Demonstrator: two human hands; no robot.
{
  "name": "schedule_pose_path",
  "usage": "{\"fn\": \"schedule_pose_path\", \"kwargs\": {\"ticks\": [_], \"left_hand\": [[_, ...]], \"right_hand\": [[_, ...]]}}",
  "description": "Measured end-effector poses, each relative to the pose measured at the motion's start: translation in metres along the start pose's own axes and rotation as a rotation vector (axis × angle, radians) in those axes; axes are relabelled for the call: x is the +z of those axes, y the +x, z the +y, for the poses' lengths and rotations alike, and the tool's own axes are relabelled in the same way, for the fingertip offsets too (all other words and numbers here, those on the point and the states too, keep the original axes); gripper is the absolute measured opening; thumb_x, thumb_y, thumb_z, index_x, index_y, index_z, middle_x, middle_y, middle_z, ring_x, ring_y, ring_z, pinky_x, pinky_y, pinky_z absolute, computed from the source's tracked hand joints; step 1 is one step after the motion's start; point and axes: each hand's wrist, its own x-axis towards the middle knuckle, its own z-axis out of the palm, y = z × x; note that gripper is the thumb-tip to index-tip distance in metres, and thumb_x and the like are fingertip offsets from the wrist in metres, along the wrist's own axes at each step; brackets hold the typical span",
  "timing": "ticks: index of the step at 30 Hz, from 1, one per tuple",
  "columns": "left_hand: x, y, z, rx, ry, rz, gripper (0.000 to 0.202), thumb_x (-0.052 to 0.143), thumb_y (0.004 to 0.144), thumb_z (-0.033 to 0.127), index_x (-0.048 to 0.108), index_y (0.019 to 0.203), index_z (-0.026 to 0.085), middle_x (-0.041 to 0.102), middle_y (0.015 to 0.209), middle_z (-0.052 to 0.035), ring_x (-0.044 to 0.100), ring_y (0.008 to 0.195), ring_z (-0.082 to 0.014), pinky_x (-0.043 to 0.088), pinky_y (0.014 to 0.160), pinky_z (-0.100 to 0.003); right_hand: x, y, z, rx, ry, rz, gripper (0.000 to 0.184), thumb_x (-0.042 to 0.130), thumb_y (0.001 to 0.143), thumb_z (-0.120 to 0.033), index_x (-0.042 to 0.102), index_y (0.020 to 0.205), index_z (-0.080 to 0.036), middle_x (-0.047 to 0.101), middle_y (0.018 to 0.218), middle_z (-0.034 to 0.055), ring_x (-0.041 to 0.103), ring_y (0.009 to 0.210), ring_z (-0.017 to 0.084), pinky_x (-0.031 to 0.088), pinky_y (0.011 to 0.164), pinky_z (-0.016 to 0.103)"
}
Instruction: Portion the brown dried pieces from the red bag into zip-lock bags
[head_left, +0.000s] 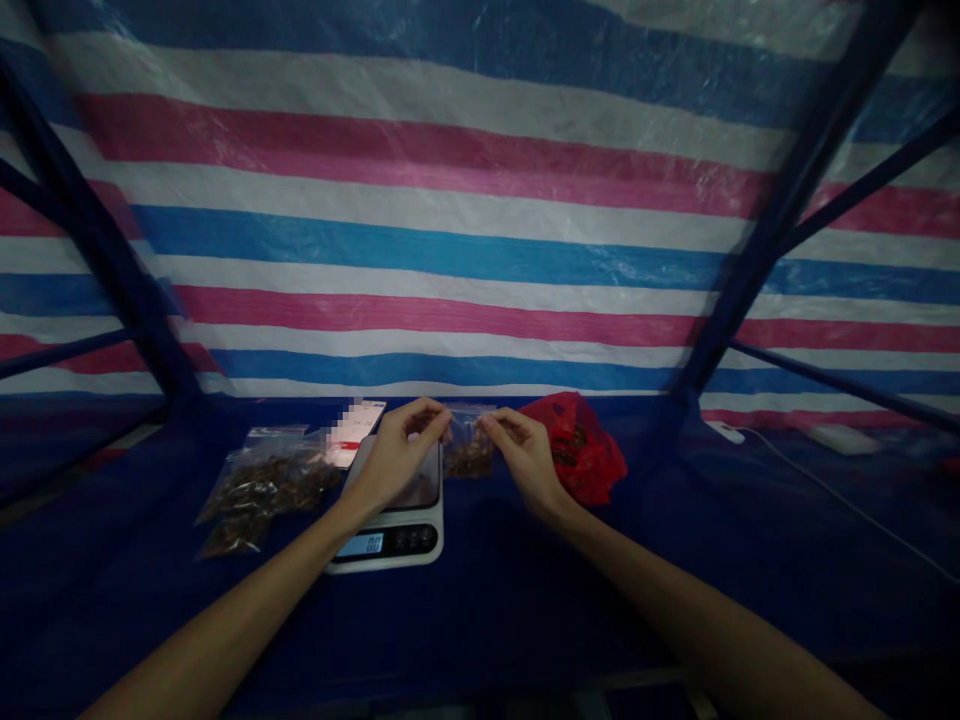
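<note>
A small clear zip bag (470,460) with brown dried pieces in its lower part hangs or stands between my hands. My left hand (405,440) pinches its top left corner, above the right side of a kitchen scale (424,553). The scale's lit display seems to read 0.0. Pinched at the bag's top right corner is my right hand (525,450). Just beyond that hand lies a red plastic bag (592,455), partly open, with brown pieces inside. Left of the scale, filled clear zip bags (270,485) with similar brown contents lie in a pile.
A lit phone (364,425) lies behind the scale, partly blurred out. The blue table (480,610) is bordered by dark blue metal posts (739,270) and a striped plastic sheet (450,230). At the right, a white cable (832,490) runs from a white plug end (725,432).
</note>
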Motion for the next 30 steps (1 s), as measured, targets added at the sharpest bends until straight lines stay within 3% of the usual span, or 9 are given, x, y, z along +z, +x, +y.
{"fn": "schedule_pose_path", "kwargs": {"ticks": [5, 10, 15, 20, 26, 30], "left_hand": [[0.005, -0.005, 0.008, 0.066, 0.013, -0.025, 0.03, 0.059, 0.094, 0.042, 0.066, 0.079, 0.017, 0.066, 0.073, -0.0015, 0.06, 0.069, -0.0142, 0.045, 0.067, -0.025], [0.008, -0.009, 0.009, 0.065, -0.052, 0.002, 0.029, 0.063, 0.091, 0.043, 0.068, 0.08, 0.016, 0.069, 0.073, -0.0024, 0.061, 0.068, -0.0144, 0.047, 0.07, -0.026], [0.009, -0.011, 0.008, 0.017, -0.129, 0.107, 0.027, 0.069, 0.086, 0.043, 0.07, 0.081, 0.016, 0.071, 0.075, -0.004, 0.066, 0.072, -0.0169, 0.049, 0.073, -0.028], [0.013, -0.015, 0.011, 0.055, -0.099, 0.185, 0.025, 0.07, 0.085, 0.041, 0.071, 0.081, 0.016, 0.074, 0.081, -0.0053, 0.067, 0.078, -0.018, 0.05, 0.078, -0.028], [0.018, -0.02, 0.011, 0.012, -0.113, 0.067, 0.027, 0.067, 0.087, 0.043, 0.072, 0.084, 0.016, 0.074, 0.081, -0.0054, 0.067, 0.077, -0.0183, 0.05, 0.076, -0.029], [0.021, -0.023, 0.011, 0.035, -0.064, 0.038, 0.024, 0.067, 0.088, 0.041, 0.072, 0.085, 0.018, 0.073, 0.079, -0.0032, 0.065, 0.074, -0.0172, 0.048, 0.071, -0.027]], "right_hand": [[0.002, -0.002, 0.006, -0.021, 0.023, -0.104, 0.028, 0.073, 0.083, -0.047, 0.072, 0.081, -0.019, 0.069, 0.076, 0.0015, 0.06, 0.069, 0.017, 0.049, 0.067, 0.028], [0.004, -0.002, 0.004, -0.054, 0.092, -0.076, 0.027, 0.077, 0.081, -0.045, 0.075, 0.083, -0.018, 0.073, 0.082, 0.0028, 0.063, 0.075, 0.016, 0.049, 0.074, 0.028], [0.005, -0.003, -0.005, -0.02, 0.119, -0.046, 0.028, 0.079, 0.077, -0.044, 0.076, 0.078, -0.017, 0.074, 0.078, 0.0039, 0.062, 0.07, 0.016, 0.048, 0.069, 0.027], [0.006, -0.005, -0.009, -0.029, 0.121, -0.018, 0.025, 0.082, 0.075, -0.041, 0.077, 0.08, -0.017, 0.073, 0.078, 0.0038, 0.06, 0.067, 0.015, 0.046, 0.064, 0.027], [0.008, -0.009, -0.005, -0.069, 0.077, 0.006, 0.024, 0.073, 0.082, -0.041, 0.068, 0.073, -0.019, 0.066, 0.071, 0.0005, 0.058, 0.068, 0.015, 0.046, 0.067, 0.027], [0.01, -0.012, -0.001, -0.044, 0.087, -0.064, 0.026, 0.072, 0.083, -0.044, 0.066, 0.077, -0.019, 0.064, 0.074, -0.0004, 0.056, 0.069, 0.015, 0.044, 0.066, 0.025]]}}
